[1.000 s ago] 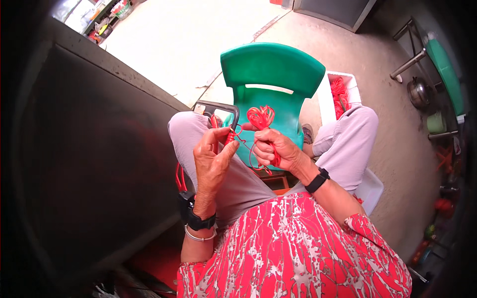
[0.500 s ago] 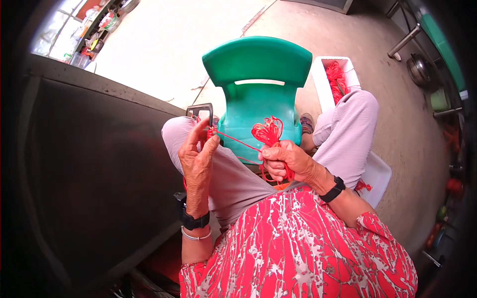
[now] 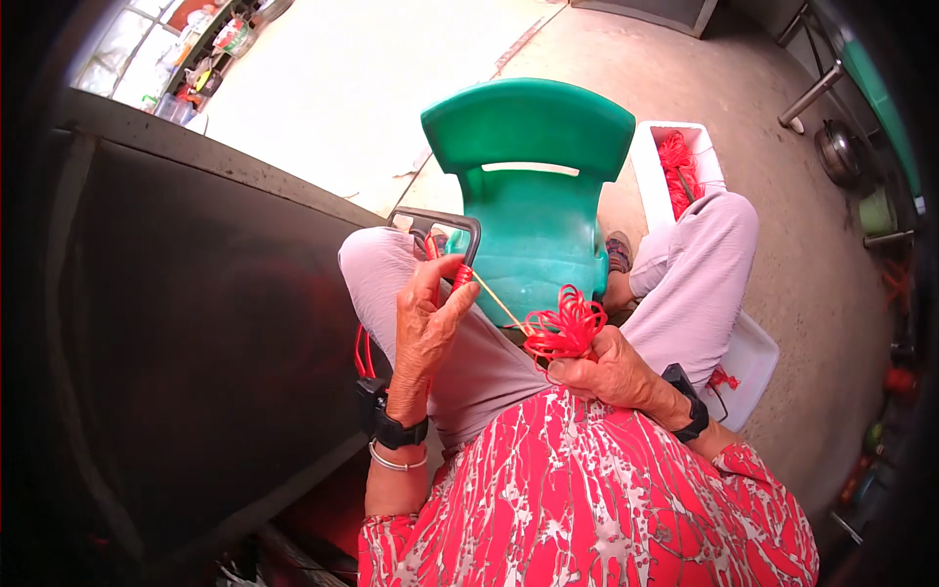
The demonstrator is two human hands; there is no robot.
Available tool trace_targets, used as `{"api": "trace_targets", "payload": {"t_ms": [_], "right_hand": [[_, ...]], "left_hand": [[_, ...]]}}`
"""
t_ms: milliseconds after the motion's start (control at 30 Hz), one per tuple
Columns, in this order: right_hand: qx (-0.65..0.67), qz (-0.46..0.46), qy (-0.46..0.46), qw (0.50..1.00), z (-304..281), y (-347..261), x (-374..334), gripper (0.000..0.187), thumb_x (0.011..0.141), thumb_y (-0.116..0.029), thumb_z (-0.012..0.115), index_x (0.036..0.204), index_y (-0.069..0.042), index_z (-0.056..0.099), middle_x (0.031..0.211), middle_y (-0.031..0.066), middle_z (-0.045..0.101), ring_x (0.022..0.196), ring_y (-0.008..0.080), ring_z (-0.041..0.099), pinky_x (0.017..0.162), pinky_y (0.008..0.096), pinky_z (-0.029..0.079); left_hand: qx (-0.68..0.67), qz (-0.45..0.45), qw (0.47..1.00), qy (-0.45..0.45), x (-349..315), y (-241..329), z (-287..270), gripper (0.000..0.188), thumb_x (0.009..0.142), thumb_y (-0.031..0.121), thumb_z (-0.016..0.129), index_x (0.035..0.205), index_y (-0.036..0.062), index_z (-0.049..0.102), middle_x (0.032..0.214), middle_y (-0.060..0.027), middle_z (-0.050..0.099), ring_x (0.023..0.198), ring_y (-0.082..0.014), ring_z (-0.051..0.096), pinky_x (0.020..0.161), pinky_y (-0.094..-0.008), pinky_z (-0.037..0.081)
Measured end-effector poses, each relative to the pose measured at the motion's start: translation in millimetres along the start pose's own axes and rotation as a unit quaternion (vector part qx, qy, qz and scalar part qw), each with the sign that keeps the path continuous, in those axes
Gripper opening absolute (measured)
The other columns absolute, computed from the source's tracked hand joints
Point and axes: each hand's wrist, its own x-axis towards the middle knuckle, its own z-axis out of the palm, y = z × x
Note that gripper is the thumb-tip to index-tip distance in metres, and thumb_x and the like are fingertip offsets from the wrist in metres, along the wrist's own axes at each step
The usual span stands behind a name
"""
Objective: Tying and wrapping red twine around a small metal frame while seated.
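Note:
My left hand (image 3: 426, 321) is closed on a dark rectangular frame (image 3: 442, 217), thumb and forefinger pinching it where red cord is wound in tight turns (image 3: 463, 277). A taut strand (image 3: 502, 306), looking yellowish here, runs from that winding to a looped bundle of flat red cord (image 3: 567, 325). My right hand (image 3: 618, 370) grips this bundle at its lower end, close to my lap, with the loops fanning out past the fingers. More red cord (image 3: 364, 352) hangs beside my left forearm. The rest of the frame is partly hidden behind my left fingers.
A green plastic chair (image 3: 533, 210) stands before my knees. Right of it is a white box (image 3: 646, 166) holding red cord. A white tray (image 3: 758, 367) with red scraps lies by my right thigh. A dark panel (image 3: 215, 323) rises along my left side.
My right hand has drawn the bundle back toward my lap and to the right. The frame shows more above my left hand, and the view has shifted slightly.

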Motion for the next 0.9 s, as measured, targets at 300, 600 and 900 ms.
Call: {"api": "trace_targets", "payload": {"t_ms": [300,600,900], "right_hand": [[0.153,0.038,0.019,0.987,-26.6,12.5,-4.3,0.029,0.094,-0.023,0.060,0.071,-0.010,0.050,0.051,-0.0030,0.042,0.042,0.0064,0.040,0.043,0.0247,0.037],[-0.362,-0.162,0.151,0.906,-65.1,-2.4,29.9,0.036,0.089,-0.029,0.064,0.109,0.000,0.054,0.080,0.0126,0.065,0.071,0.0292,0.064,0.064,0.0409,0.049],[-0.586,-0.373,0.099,0.713,-26.1,-79.0,120.8,0.019,0.086,-0.016,0.058,0.102,-0.007,0.061,0.092,0.0135,0.062,0.089,0.0328,0.060,0.075,0.0454,0.045]], "left_hand": [[0.081,0.041,0.996,-0.016,-2.5,4.0,-1.5,0.027,0.083,0.014,0.072,0.103,-0.0006,0.063,0.084,-0.0042,0.059,0.073,-0.0122,0.054,0.068,-0.0255,0.045],[0.023,-0.006,0.999,-0.033,-2.3,-0.4,3.2,0.033,0.083,0.013,0.071,0.111,-0.0002,0.061,0.090,-0.0040,0.062,0.078,-0.0115,0.055,0.071,-0.0261,0.046],[-0.172,-0.008,0.984,0.043,5.2,9.6,17.2,0.043,0.090,0.003,0.060,0.132,-0.0008,0.051,0.118,-0.0099,0.059,0.111,-0.0181,0.056,0.098,-0.0313,0.043]]}}
